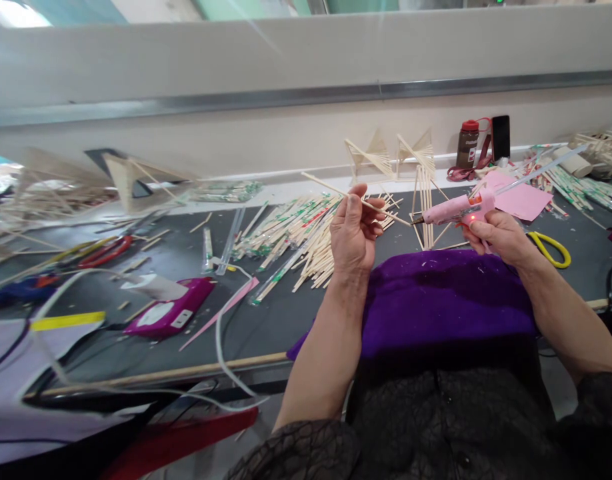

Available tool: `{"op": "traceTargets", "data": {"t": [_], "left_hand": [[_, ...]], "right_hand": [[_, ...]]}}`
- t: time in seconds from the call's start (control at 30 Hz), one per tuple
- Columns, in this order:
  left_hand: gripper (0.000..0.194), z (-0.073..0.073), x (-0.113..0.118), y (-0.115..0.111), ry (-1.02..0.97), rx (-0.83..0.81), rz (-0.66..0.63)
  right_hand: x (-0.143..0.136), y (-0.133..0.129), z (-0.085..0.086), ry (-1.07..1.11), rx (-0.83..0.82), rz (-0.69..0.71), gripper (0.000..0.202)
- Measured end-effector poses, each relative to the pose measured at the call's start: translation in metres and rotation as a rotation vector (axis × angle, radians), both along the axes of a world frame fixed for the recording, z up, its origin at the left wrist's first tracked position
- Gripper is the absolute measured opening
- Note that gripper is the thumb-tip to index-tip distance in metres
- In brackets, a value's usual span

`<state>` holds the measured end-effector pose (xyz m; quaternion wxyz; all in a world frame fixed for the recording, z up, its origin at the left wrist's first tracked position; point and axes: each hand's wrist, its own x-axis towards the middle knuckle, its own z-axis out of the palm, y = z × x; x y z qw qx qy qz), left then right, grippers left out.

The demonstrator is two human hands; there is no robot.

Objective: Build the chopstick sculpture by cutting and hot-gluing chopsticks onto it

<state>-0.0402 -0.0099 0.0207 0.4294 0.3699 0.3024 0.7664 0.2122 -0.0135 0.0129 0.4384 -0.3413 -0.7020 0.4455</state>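
Between the thumb and fingers of my left hand (pixel 353 230) is a thin wooden chopstick (pixel 326 183), slanting down to the right. My right hand (pixel 497 233) grips a pink glue gun (pixel 449 210) with a small red light on; a clear glue stick (pixel 536 170) juts from its back. The gun's nozzle is close to the chopstick's right end; whether they touch I cannot tell. Below and behind the nozzle, a frame of joined chopsticks (pixel 426 200) lies on the grey table. A purple cloth (pixel 446 300) covers the table's front edge before me.
Loose chopsticks (pixel 316 257) and wrapped ones (pixel 286 220) are heaped left of centre. Two stick models (pixel 369 157) stand by the wall. Yellow-handled scissors (pixel 551 250), pink paper (pixel 521 195) and a bottle (pixel 467 143) are at right. A magenta power strip (pixel 171 310) with a white cable sits left.
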Motion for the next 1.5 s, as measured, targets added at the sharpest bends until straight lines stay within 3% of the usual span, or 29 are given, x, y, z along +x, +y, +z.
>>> {"op": "traceTargets", "data": {"t": [0.47, 0.83, 1.07, 1.5], "left_hand": [[0.019, 0.0011, -0.0004, -0.0008, -0.005, -0.012, 0.002], [0.018, 0.006, 0.002, -0.0034, -0.029, -0.047, 0.009], [0.021, 0.0038, 0.0006, -0.0017, -0.037, -0.038, -0.006], [0.018, 0.0017, 0.0001, -0.0008, -0.007, -0.032, 0.016]], "right_hand": [[0.0022, 0.0034, -0.0057, 0.028, 0.014, 0.0, 0.048], [0.0041, 0.0028, -0.0042, -0.105, 0.086, 0.008, 0.048], [0.004, 0.0012, -0.0039, -0.088, 0.045, -0.029, 0.044], [0.0037, -0.0006, -0.0007, -0.102, 0.084, 0.035, 0.048]]}}
